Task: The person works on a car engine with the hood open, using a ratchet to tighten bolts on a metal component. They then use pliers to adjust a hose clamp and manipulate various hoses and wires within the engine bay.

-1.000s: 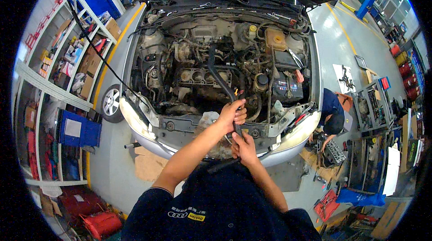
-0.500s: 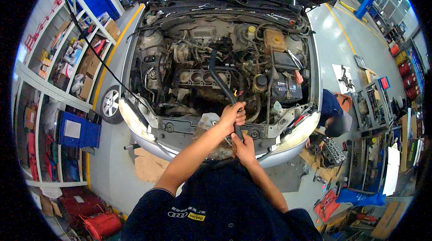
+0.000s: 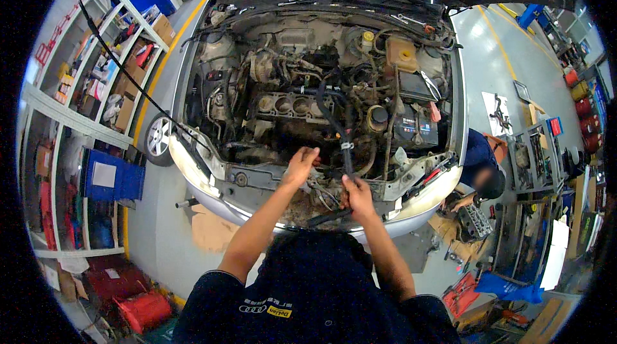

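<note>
Car (image 3: pixel 193 170): one silver car, hood up, front bumper and grille off, so the bay stands open to the person leaning over its nose.
Engine bay (image 3: pixel 321 93): one, partly stripped; the top of the engine is off and a row of four round openings (image 3: pixel 286 105) shows.
Work done: by the look of it the teardown is well along, covers and front trim already gone.
Work left: hoses, wiring and the battery (image 3: pixel 416 128) remain in place, so I judge much is still to come out.
Shelving (image 3: pixel 71 119): one rack at the left, packed with boxes.
Second person (image 3: pixel 479 164): one, crouched at the car's right corner.
Black hose (image 3: pixel 337 128): one, running from mid-bay down to the front edge.
Right hand (image 3: pixel 358 193): closed around the hose's lower end.
Left hand (image 3: pixel 301 165): fingers spread, resting on the front crossmember beside the hose, gripping nothing that I can see.
Hands: two, near each other but apart.
</note>
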Motion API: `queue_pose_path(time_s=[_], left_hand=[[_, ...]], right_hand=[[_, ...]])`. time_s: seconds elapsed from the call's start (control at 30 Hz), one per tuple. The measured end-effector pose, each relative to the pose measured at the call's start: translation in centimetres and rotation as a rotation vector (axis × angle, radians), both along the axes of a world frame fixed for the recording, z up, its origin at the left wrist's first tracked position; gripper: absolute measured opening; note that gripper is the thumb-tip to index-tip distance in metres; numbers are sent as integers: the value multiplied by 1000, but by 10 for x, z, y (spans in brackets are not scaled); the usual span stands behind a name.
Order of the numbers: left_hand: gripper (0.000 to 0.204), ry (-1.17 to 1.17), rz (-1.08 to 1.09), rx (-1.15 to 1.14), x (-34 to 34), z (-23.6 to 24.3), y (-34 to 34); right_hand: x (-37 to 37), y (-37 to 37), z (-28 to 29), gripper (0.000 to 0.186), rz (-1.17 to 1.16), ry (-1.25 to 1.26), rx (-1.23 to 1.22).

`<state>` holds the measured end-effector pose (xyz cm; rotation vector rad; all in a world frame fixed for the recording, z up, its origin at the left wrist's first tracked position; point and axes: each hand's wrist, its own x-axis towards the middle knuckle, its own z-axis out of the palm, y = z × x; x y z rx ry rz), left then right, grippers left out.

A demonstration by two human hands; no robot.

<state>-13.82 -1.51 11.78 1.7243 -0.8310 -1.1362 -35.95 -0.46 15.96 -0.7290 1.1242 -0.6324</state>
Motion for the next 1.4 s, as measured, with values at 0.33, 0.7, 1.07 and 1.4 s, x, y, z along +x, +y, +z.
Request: queue_pose_path(time_s=[0.33, 0.7, 1.07, 1.4], left_hand=[[30, -1095, -60, -73, 64, -98, 23], [18, -1091, -136, -56, 72, -96, 6], [21, -1045, -213, 1, 76, -97, 4], [24, -1067, -195, -5, 77, -98, 6]], right_hand=[[43, -191, -56, 43, 154, 12, -96], [132, -377, -183, 40, 193, 70, 69], [172, -428, -262, 40, 114, 130, 101], [188, -425, -290, 38, 8, 222, 207]])
